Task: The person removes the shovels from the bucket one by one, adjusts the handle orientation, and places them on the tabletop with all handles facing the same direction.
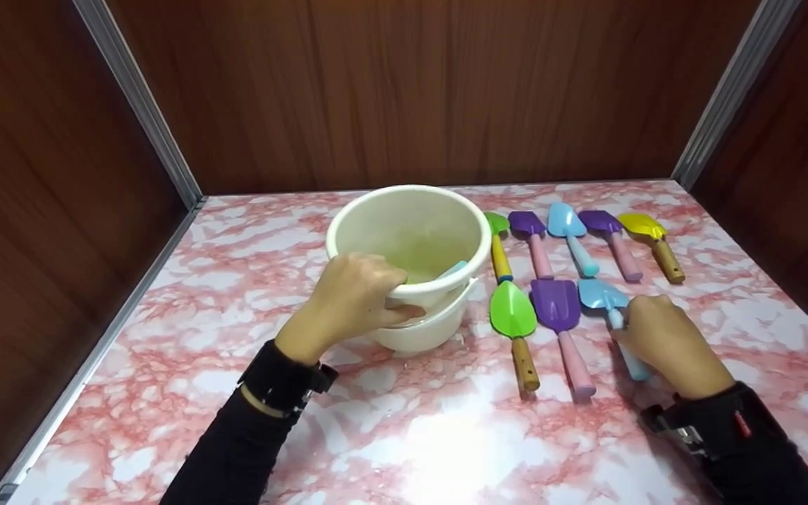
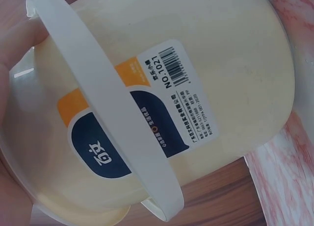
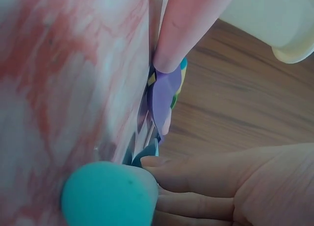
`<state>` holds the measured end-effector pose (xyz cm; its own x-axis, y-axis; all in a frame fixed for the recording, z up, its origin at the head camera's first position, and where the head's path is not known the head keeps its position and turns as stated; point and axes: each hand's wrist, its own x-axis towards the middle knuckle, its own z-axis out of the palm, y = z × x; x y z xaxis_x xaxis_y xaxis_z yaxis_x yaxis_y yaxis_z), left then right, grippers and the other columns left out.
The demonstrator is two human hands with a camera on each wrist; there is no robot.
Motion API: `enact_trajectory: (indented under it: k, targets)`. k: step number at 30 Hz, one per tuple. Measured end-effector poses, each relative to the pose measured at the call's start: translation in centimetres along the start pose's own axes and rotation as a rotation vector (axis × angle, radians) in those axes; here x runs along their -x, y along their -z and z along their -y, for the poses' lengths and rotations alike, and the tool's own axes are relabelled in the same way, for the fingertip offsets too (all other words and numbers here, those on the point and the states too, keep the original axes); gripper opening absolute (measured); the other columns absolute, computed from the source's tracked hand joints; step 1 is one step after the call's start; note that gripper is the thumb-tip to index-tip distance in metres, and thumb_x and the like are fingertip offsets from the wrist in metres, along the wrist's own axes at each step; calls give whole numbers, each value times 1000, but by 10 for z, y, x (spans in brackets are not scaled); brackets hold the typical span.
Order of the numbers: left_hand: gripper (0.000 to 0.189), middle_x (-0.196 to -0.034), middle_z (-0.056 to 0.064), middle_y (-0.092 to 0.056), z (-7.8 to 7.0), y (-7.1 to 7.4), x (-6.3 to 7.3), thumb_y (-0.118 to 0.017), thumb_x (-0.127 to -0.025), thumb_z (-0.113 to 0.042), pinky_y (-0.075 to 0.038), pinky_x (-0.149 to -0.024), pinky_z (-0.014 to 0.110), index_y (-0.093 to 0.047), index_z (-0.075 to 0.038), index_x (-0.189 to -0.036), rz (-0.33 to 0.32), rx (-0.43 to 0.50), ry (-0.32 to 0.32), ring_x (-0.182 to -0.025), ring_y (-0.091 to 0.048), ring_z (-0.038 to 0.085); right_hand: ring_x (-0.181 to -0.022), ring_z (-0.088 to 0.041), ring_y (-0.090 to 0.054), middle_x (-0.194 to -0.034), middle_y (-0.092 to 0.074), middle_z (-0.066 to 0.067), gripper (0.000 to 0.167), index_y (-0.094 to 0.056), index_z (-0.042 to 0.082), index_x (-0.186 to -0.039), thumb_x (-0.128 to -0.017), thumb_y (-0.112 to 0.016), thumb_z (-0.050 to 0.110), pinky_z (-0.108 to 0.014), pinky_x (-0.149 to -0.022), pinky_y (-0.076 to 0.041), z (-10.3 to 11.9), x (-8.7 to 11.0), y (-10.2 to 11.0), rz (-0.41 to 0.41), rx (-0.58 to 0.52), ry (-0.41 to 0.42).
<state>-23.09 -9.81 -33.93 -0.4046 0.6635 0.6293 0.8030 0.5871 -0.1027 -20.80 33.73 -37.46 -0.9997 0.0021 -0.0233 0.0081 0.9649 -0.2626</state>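
My left hand (image 1: 351, 294) grips the near rim of a white plastic bucket (image 1: 421, 337), thumb outside the wall. In the left wrist view the bucket's white carrying handle (image 2: 105, 98) crosses a printed label (image 2: 196, 115). A light blue edge (image 1: 454, 268) shows inside the bucket; the rest of that piece is hidden. Over on the right, my right hand (image 1: 663, 340) holds the upper handle of a light blue trowel (image 1: 599, 293) lying on the table. Its rounded turquoise handle end (image 3: 108, 194) is close in the right wrist view, beside the fingers.
Left of that trowel lie a purple shovel (image 1: 557, 303) with a pink handle and a green trowel (image 1: 513, 308). Behind is a row with a yellow trowel (image 1: 642, 224), another light blue trowel (image 1: 565, 219) and others. Brown panels (image 1: 411, 91) enclose the marbled tabletop (image 1: 236, 266).
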Motion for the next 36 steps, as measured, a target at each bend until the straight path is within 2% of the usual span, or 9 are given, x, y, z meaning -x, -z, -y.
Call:
enact_trajectory:
  k: [4,11,17,25,32,36]
  targets:
    - [38,-67,-1,-65,0,-1,-2,-93,-80,-45,-48,-57,38,-68,-16,-72,14,11,0,-62,-63,21,-64,-27,-57,-78,-56,-19,22,-65,-2,-79,-94,-71,14,-37,-55,-44,-1,2,2,29,-12,-30]
    - [39,-66,-1,-64,0,-1,-3,-93,-79,-46,-47,-56,39,-68,-16,-71,16,6,7,-61,-62,22,-59,-22,-54,-68,-55,-9,23,-66,0,-77,-94,-70,15,-34,-53,-42,-1,1,5,64,-27,-27]
    - [38,-67,-1,-66,1,0,-5,-92,-80,-46,-48,-57,39,-69,-16,-73,19,12,6,-62,-63,22,-59,-22,-55,-67,-56,-8,24,-67,-1,-79,-96,-70,16,-34,-53,-43,-1,-2,7,95,-26,-43]
    - [34,-70,-2,-68,1,-1,-5,-93,-79,-45,-50,-58,40,-72,-17,-75,32,5,7,-64,-65,23,-57,-21,-52,-64,-51,-6,27,-62,4,-70,-93,-70,14,-34,-52,-41,-2,1,2,51,-21,-9]
    - [37,-68,-1,-66,0,1,-1,-93,-79,-45,-48,-56,40,-70,-17,-73,34,5,23,-63,-64,23,-61,-24,-57,-72,-59,-13,23,-65,-2,-80,-95,-67,15,-35,-53,-45,1,1,0,57,-36,-16]
    - [37,-68,-1,-66,0,2,0,-93,-80,-45,-48,-56,40,-69,-17,-73,37,3,23,-63,-64,23,-58,-22,-54,-68,-54,-10,30,-63,0,-76,-97,-67,20,-35,-52,-42,3,2,2,46,-40,-32]
